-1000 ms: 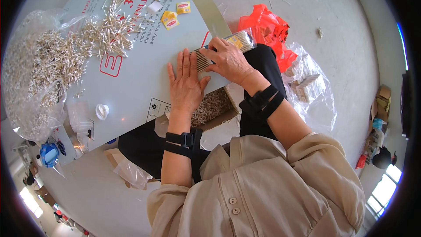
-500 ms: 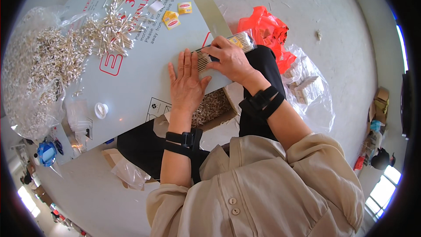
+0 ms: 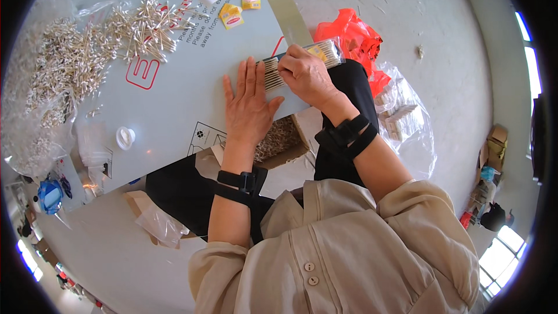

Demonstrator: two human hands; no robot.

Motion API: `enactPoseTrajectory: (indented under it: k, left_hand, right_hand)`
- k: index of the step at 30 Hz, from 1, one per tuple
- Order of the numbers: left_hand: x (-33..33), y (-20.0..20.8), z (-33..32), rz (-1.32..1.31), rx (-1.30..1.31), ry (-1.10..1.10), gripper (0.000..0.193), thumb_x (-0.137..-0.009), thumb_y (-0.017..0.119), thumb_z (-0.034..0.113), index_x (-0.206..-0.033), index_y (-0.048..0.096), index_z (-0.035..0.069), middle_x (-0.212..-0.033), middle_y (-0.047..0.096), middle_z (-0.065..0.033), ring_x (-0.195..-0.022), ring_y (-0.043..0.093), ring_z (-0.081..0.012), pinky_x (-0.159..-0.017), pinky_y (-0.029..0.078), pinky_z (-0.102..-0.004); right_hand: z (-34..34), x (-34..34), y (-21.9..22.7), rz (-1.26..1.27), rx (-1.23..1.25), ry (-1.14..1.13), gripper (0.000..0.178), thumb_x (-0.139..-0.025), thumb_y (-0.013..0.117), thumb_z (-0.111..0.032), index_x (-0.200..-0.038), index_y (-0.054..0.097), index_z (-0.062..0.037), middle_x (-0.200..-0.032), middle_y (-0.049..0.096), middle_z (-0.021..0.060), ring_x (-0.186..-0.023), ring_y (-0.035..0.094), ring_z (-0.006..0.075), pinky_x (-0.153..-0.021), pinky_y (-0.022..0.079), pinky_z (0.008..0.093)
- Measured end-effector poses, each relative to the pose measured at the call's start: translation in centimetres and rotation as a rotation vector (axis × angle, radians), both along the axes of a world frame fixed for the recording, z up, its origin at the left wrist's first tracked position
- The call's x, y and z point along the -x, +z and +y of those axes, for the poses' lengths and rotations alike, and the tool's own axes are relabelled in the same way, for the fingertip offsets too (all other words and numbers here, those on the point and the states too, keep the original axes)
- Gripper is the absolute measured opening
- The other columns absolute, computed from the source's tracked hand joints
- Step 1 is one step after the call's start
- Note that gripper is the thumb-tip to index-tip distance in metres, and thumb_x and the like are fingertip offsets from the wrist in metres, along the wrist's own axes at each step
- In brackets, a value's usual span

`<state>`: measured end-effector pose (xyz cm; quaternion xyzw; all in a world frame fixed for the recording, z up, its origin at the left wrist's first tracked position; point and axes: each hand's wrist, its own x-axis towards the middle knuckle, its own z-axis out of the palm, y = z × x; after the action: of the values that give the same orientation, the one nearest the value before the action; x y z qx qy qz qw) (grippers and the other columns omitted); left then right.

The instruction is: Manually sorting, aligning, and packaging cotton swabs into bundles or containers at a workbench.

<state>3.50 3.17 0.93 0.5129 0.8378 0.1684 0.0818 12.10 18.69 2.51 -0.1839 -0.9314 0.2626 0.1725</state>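
- The left hand lies flat on the grey board, palm down, with the fingers straight and a little spread. It grips nothing; its fingertips touch the near end of a row of cotton swabs.
- The right hand is curled over the same bundle from the right side. Its fingers are bent and press on the clear packet that holds the swabs. How firmly it pinches I cannot tell, because the hand covers the middle part.
- The bundle lies just beyond the fingertips of both hands, between them. Its long axis runs from left to right and rises a little toward the right; the single swabs lie across this axis. The left hand meets the open, uncovered end, and the right hand is on the wrapped end, so the right hand has the closer hold.
- Far left on the board there is a big loose heap of swabs, partly on a clear plastic sheet.
- At the top of the board lie three small yellow square packages with red labels, near red printed letters on the board.
- A small white round cap rests near the board's lower left edge.
- To the right of the hands, on the floor, an orange-red plastic bag lies, and beside it a clear bag with finished packets.
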Motion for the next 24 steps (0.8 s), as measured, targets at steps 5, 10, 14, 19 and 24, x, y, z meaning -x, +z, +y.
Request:
enactPoseTrajectory:
  k: [5,10,14,19,24]
  left_hand:
    - [0.0,-0.2,-0.1,0.01,0.002,-0.002,0.081,-0.089,0.062,0.042,-0.152,0.025,0.007,-0.16,0.021,-0.0107,-0.149,0.017,-0.0254,-0.119,0.01,-0.054]
    - [0.0,-0.2,0.0,0.01,0.019,-0.007,0.081,-0.09,0.059,0.044,-0.152,0.025,0.007,-0.161,0.02,-0.0105,-0.149,0.015,-0.0251,-0.119,0.009,-0.0537]
    - [0.0,-0.4,0.0,0.035,0.009,-0.01,0.079,-0.091,0.057,0.046,-0.152,0.026,0.006,-0.16,0.022,-0.0109,-0.149,0.017,-0.0258,-0.119,0.01,-0.0539]
    - [0.0,-0.6,-0.1,0.079,-0.057,0.002,0.08,-0.088,0.061,0.047,-0.148,0.033,0.003,-0.157,0.029,-0.0125,-0.147,0.023,-0.0264,-0.117,0.014,-0.055]
    - [-0.1,-0.3,0.1,0.084,-0.069,0.001,0.079,-0.088,0.061,0.047,-0.148,0.034,0.003,-0.157,0.029,-0.0129,-0.147,0.023,-0.0265,-0.117,0.014,-0.055]
  right_hand:
    - [0.0,0.1,0.1,-0.02,0.026,-0.003,0.005,-0.078,0.064,-0.008,-0.075,0.064,-0.0048,-0.083,0.058,0.0103,-0.082,0.063,0.0319,-0.071,0.052,0.0412]
    - [-0.4,0.7,0.1,0.002,0.044,-0.103,0.007,-0.077,0.065,-0.01,-0.071,0.066,-0.0059,-0.08,0.06,0.0101,-0.077,0.063,0.0313,-0.068,0.052,0.0408]
    - [-1.4,1.4,0.3,-0.079,0.041,-0.186,0.009,-0.076,0.065,-0.014,-0.072,0.068,-0.0066,-0.08,0.061,0.0107,-0.077,0.064,0.0322,-0.071,0.051,0.0434]
    - [-2.2,2.8,0.5,-0.324,0.049,-0.356,0.012,-0.075,0.064,-0.015,-0.071,0.069,-0.0053,-0.085,0.066,0.0143,-0.081,0.065,0.0339,-0.083,0.047,0.0471]
    - [-0.6,2.2,-0.5,-0.137,0.118,-0.328,0.013,-0.076,0.069,-0.014,-0.074,0.068,-0.0012,-0.068,0.063,0.0093,-0.063,0.061,0.0201,-0.06,0.049,0.0361]
